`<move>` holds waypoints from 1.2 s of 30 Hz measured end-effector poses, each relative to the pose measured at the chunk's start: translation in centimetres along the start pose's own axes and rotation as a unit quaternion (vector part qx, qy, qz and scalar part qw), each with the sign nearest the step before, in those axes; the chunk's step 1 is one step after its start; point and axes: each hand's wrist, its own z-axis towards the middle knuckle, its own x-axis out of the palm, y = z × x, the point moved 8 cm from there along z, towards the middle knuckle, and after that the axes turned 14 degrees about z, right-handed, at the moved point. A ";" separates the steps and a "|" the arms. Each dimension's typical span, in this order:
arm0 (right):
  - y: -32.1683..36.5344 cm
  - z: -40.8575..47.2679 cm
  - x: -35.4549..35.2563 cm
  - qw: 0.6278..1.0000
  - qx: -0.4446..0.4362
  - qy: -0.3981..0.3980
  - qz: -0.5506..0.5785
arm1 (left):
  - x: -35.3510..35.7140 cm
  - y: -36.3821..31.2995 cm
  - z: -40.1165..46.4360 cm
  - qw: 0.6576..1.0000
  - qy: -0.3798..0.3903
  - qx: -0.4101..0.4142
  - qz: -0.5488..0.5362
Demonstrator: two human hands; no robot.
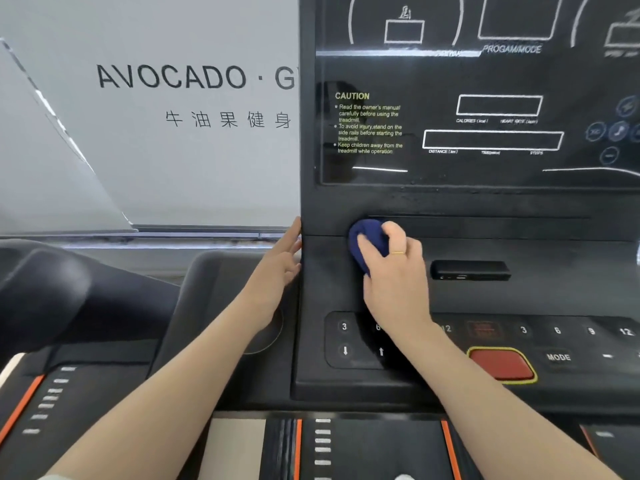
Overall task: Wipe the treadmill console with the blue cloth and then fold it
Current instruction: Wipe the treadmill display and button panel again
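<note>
Here, your right hand [391, 268] gripped the bunched blue cloth [367, 242] against the treadmill console [485, 292], near its left edge below the display; your left hand [282, 268] rested open-fingered along that edge.

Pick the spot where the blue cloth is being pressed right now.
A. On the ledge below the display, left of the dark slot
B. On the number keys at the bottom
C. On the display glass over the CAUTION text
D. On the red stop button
A: the right hand holds the bunched cloth on the console ledge beneath the display, left of the slot.
</note>
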 end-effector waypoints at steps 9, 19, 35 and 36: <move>1.8 3.0 -0.3 0.998 -0.056 0.037 -0.016 | -0.5 -0.4 -0.4 0.999 -0.014 -0.018 -0.035; 6.2 2.2 4.3 0.992 -0.115 0.045 -0.008 | -1.1 0.1 0.0 0.998 -0.024 -0.015 -0.055; -7.2 4.0 -8.5 0.971 0.152 -0.178 -0.045 | -0.3 -2.8 1.5 0.985 -0.105 0.095 0.095; -6.6 4.1 -8.2 0.970 0.139 -0.190 -0.057 | -0.1 -2.8 1.5 0.984 -0.106 0.096 0.110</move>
